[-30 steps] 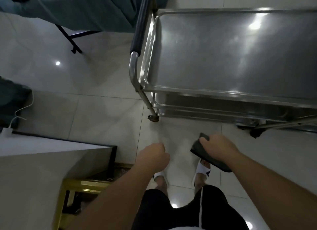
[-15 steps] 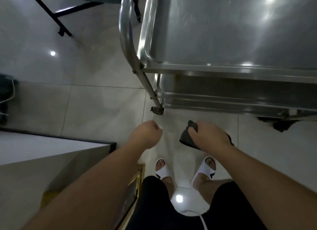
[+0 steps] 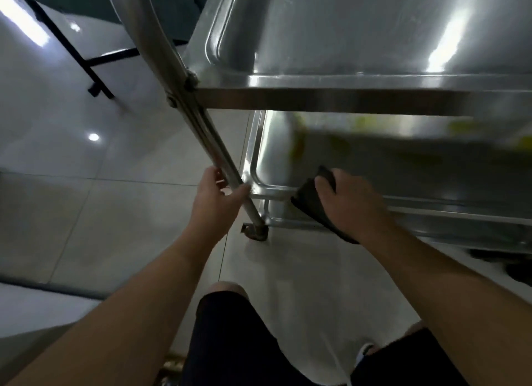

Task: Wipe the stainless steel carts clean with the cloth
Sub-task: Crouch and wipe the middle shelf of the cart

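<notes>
Right hand (image 3: 349, 204) presses cloth (image 3: 309, 201) on cart (image 3: 345, 94) shelf rim, lengthwise toward the person.

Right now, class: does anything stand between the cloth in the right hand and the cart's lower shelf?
Nothing visible does. The right hand already presses the dark cloth over the lower shelf's front rim. The top shelf overhangs above, not between.

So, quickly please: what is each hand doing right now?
Left hand: grips the cart leg.
Right hand: holds the dark cloth at the lower shelf.
</notes>
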`<state>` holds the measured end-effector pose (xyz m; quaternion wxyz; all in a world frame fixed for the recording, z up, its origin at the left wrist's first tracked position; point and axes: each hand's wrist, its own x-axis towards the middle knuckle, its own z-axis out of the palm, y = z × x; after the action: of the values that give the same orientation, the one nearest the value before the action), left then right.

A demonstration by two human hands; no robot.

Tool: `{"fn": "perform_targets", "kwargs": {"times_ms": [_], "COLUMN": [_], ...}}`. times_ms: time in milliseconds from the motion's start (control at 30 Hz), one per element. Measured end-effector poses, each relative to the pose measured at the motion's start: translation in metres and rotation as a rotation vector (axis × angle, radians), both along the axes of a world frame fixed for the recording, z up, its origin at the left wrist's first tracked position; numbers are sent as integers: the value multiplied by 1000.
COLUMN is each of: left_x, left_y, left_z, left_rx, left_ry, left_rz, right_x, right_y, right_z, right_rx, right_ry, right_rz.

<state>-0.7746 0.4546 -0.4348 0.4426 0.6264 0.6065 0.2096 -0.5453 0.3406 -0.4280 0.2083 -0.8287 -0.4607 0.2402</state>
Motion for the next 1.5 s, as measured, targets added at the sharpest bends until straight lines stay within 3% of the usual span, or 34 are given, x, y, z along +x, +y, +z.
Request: {"fn": "perform_targets", "kwargs": {"times_ms": [200,367,433,533,600,733,833,1000,1133,1233,1367,1500], "left_x": [18,36,39,41,44,43,42,44,46,47,44,44], "left_y": [23,27,30,35,36,41,44,46,48,50,48,44], "left_z": [-12,-27,-35,-42,-43,-52,-55,-58,-59,-61,-59,-57], "left_rx": [249,338,360,413,445,465,492,501,519,551,546,566], "left_ry": [-274,-388,-393,-392,-395,-427,-416,-453,-469,-459,-475,-456], "left_rz": [56,152,192,245,260,267,256,258,268,278,253,223], "right_x": [11,-14,-38,-72,-77,-43,30,161,151,93,-9,-62], "right_y": [47,86,101,112,110,84,39,-31,2,68,163,200], "right_z": [-9,-13,-30,-69,-83,-93,-97,-88,-83,-85,-85,-80], "right_rx": [318,590,518,157,141,89,59,-214,-228,-118,-118,-68], "right_ry": [38,-122,-143,-233,-185,-385,-442,-368,-246,-297,-239,-191], "right_rz": [-106,-90,13,430,473,334,88,-320,-499,-365,-64,180]}}
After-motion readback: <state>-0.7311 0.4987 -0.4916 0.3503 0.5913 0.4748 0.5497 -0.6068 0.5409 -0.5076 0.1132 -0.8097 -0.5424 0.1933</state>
